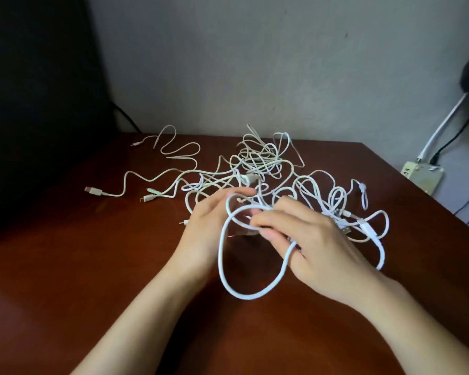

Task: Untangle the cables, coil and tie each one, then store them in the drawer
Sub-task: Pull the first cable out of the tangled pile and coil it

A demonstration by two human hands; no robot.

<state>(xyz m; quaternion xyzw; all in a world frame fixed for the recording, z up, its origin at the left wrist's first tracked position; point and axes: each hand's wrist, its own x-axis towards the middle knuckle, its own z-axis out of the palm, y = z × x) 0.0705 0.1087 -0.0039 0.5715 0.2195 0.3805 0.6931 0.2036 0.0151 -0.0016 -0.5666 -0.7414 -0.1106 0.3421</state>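
A tangle of several white cables (263,161) sprawls across the middle of the brown table (92,266). One thicker white cable forms a large loop (244,295) that hangs in front of my hands. My right hand (309,239) grips this cable, with fingers curled round it and the strand passing between the fingers. My left hand (209,226) holds the same loop near its top, fingertips meeting the right hand's. A USB plug (92,190) lies at the left end of a loose strand. Another cable runs out to the right (377,239).
A dark monitor or panel (38,104) stands at the back left. A grey wall lies behind the table. A power strip (423,175) with a white and a black lead plugged in sits past the table's right edge. No drawer is in view.
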